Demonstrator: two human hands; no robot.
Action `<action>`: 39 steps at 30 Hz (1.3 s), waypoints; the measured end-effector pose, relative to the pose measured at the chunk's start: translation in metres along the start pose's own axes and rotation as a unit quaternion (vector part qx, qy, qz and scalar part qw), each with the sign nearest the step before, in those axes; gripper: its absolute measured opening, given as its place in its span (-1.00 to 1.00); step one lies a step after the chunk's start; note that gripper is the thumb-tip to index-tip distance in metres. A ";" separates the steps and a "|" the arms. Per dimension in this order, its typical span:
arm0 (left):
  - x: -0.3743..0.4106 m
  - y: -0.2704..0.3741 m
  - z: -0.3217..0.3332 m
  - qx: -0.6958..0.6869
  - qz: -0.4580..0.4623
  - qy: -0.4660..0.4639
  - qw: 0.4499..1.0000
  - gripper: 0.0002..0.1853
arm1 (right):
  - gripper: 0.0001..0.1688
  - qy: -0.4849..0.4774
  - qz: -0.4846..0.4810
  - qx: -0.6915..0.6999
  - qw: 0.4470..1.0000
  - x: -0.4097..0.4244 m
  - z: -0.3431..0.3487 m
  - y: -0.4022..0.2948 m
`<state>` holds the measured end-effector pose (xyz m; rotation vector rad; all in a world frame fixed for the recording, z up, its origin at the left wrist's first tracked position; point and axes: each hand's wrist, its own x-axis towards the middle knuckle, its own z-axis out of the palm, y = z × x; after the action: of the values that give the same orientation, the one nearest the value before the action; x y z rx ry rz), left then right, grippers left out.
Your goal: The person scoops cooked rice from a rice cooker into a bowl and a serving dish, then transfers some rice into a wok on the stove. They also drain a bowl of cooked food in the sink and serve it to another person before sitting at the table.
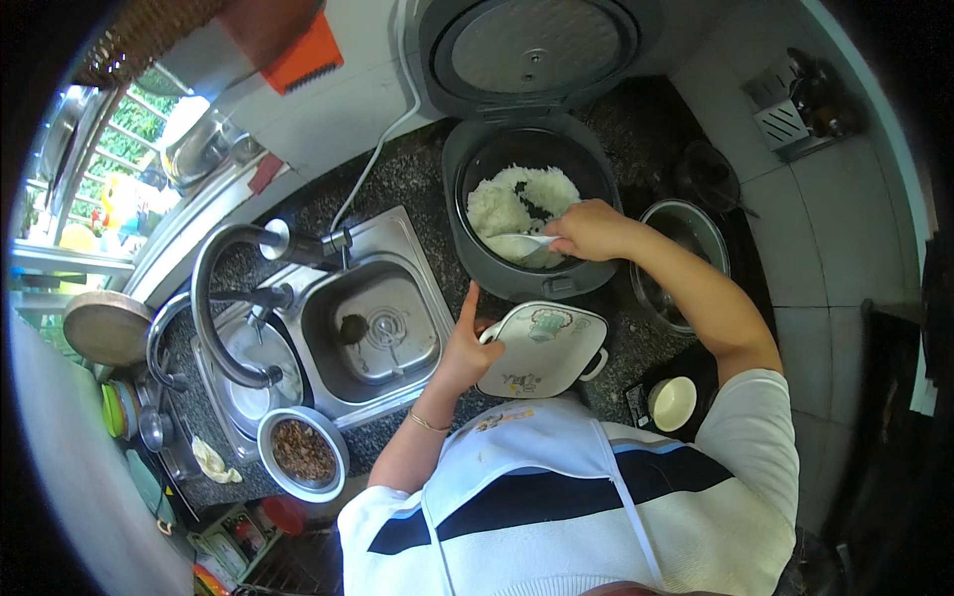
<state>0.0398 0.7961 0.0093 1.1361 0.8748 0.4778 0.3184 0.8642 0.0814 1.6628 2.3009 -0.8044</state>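
Note:
My right hand [589, 229] is closed on the handle of a white rice paddle [522, 242], whose blade lies in cooked white rice [503, 205] inside the pot of an open rice cooker [452, 186]. The rice forms a ring with dark pot bottom showing in its middle. My left hand [473, 343] grips one handle of a white two-handled dish [548, 354] with printed drawings, held just below the cooker's front edge; its index finger points up towards the cooker. No rice shows in the dish.
Left of the cooker are a steel sink [387, 335] and a curved faucet [201, 298]. A bowl of brown chopped food [304, 451] sits by the sink's front edge. At the right stand a metal pot [719, 246] and a small cream bowl [672, 404].

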 end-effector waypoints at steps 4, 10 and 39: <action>-0.001 0.006 0.003 0.031 -0.013 0.011 0.999 0.04 | -0.75 0.006 0.055 0.272 0.961 0.011 0.001 0.026; 0.001 0.000 0.000 -0.006 -0.015 0.028 0.999 0.04 | -0.73 0.035 0.160 0.227 0.960 0.020 -0.028 0.064; -0.004 0.009 -0.006 -0.049 -0.059 0.033 0.996 -0.06 | -0.77 0.022 0.101 0.460 0.882 0.011 0.013 0.042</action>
<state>0.0337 0.8002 0.0177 0.9775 0.9604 0.4592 0.3516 0.8759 0.0527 2.1924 1.7758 -2.0213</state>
